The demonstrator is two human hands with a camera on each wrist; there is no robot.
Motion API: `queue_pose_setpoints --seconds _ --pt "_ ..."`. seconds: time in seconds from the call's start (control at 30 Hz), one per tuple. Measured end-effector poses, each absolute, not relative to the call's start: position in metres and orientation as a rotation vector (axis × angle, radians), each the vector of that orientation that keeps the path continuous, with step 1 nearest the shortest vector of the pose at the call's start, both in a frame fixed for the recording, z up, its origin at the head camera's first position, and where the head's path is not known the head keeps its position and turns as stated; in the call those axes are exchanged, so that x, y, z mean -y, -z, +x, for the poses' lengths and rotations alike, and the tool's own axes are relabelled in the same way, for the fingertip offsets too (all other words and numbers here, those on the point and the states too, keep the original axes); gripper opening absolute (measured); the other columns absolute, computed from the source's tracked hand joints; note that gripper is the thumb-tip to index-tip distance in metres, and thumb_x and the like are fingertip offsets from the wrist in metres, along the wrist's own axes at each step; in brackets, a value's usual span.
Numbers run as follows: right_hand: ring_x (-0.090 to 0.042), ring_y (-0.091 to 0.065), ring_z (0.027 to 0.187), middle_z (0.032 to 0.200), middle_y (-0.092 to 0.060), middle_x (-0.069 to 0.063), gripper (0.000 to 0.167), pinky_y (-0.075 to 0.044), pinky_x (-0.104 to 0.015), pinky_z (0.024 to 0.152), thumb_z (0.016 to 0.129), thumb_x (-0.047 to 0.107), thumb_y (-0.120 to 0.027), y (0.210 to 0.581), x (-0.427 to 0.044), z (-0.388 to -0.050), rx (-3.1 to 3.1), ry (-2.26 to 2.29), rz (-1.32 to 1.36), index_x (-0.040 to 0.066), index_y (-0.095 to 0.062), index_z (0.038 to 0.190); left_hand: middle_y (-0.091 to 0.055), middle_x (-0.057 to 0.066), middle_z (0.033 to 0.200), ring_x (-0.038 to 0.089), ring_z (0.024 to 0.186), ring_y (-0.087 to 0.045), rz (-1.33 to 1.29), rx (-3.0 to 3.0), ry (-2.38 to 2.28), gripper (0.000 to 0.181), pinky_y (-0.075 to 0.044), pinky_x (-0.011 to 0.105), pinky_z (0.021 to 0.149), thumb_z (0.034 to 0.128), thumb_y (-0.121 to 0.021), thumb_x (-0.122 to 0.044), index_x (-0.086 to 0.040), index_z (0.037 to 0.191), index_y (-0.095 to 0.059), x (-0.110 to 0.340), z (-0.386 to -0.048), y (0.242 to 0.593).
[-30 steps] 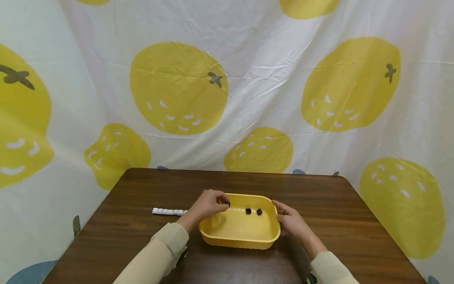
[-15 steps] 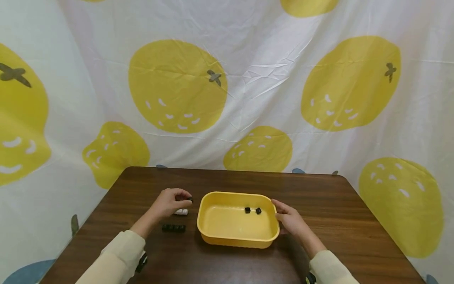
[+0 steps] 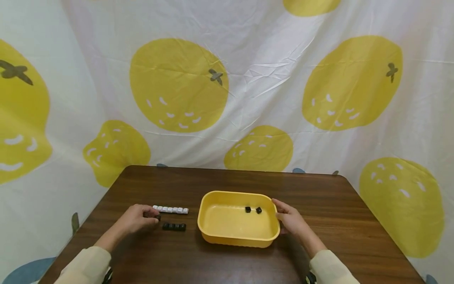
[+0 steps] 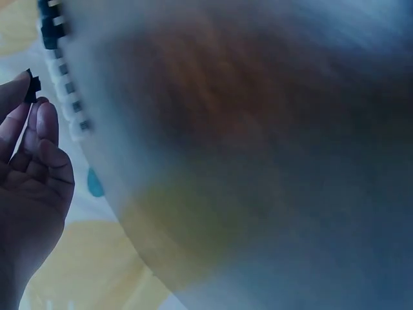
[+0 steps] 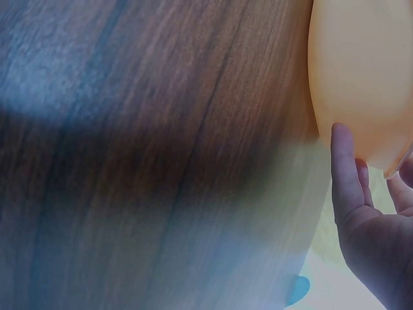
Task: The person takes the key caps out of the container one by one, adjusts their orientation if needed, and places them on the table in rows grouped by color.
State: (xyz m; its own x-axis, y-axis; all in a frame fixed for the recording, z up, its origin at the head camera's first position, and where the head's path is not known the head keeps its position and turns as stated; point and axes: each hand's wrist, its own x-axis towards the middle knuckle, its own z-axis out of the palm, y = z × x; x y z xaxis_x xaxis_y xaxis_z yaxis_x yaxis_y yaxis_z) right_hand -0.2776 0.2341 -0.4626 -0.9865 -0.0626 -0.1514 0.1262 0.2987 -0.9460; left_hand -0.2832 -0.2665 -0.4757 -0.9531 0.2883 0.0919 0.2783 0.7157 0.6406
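Note:
Pinched between the thumb and fingertips of my left hand (image 3: 136, 219) is a small black keycap (image 4: 32, 87), just above the table's left half. Beyond that hand runs a straight row of white keycaps (image 3: 170, 210). A shorter row of black keycaps (image 3: 174, 227) lies nearer, just right of the hand. My right hand (image 3: 292, 221) holds the right end of a yellow plastic tub (image 3: 237, 239), thumb at its rim and fingers along the outer wall. Two loose black keycaps (image 3: 253, 210) lie inside the tub, toward its back.
The dark wood-grain table (image 3: 227, 266) carries everything. Behind it hangs a white cloth (image 3: 255, 90) printed with large yellow lemons. The tub stands right of both keycap rows.
My left hand has taken a black keycap out of the tub and carried it left, then lowered it beside the rows. The right hand has stayed on the tub.

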Motion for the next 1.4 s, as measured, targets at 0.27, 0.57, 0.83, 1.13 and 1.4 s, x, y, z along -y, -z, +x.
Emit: queue_pose_setpoints --seconds 0.27,0.57,0.83,1.13,1.4 --pt "-0.030 -0.063 0.094 0.130 -0.050 -0.030 0.054 -0.058 -0.046 0.063 0.098 0.003 -0.049 0.464 -0.235 -0.278 -2.405 1.767 0.077 0.006 -0.041 0.151 -0.070 0.000 0.089 0.015 0.083 -0.062 0.554 -2.868 -1.044 0.016 -0.050 0.035 0.073 0.0810 -0.079 -0.012 -0.006 0.094 -0.073 0.268 -0.282 0.489" --pt "-0.032 -0.062 0.096 0.128 -0.049 -0.030 0.054 -0.058 -0.045 0.064 0.098 0.002 -0.048 0.460 -0.233 -0.275 -2.392 1.776 0.071 0.006 -0.040 0.151 -0.066 -0.003 0.084 0.011 0.077 -0.058 0.587 -2.884 -1.061 0.016 -0.048 0.031 0.068 0.0790 -0.080 -0.011 -0.006 0.092 -0.073 0.263 -0.282 0.492" --pt "-0.031 -0.062 0.093 0.125 -0.050 -0.029 0.053 -0.058 -0.045 0.063 0.099 0.003 -0.048 0.457 -0.232 -0.274 -2.396 1.764 0.069 0.006 -0.039 0.151 -0.064 -0.004 0.084 0.013 0.079 -0.057 0.574 -2.852 -1.059 0.019 -0.047 0.031 0.068 0.0801 -0.080 -0.011 -0.007 0.096 -0.071 0.261 -0.283 0.492" --pt "-0.030 -0.062 0.093 0.128 -0.048 -0.030 0.052 -0.058 -0.046 0.063 0.100 0.002 -0.047 0.460 -0.233 -0.274 -2.385 1.779 0.049 0.005 -0.039 0.152 -0.066 0.000 0.092 0.015 0.084 -0.059 0.399 -2.828 -1.117 0.024 -0.049 0.034 0.069 0.0871 -0.076 -0.016 -0.006 0.109 -0.071 0.253 -0.282 0.475" --pt "-0.029 -0.062 0.091 0.124 -0.050 -0.028 0.053 -0.057 -0.044 0.061 0.099 0.003 -0.049 0.459 -0.233 -0.275 -2.409 1.766 0.061 0.005 -0.040 0.151 -0.067 0.001 0.101 0.018 0.090 -0.060 0.553 -2.800 -1.253 0.028 -0.051 0.035 0.074 0.0940 -0.069 -0.022 -0.003 0.115 -0.069 0.203 -0.297 0.450"
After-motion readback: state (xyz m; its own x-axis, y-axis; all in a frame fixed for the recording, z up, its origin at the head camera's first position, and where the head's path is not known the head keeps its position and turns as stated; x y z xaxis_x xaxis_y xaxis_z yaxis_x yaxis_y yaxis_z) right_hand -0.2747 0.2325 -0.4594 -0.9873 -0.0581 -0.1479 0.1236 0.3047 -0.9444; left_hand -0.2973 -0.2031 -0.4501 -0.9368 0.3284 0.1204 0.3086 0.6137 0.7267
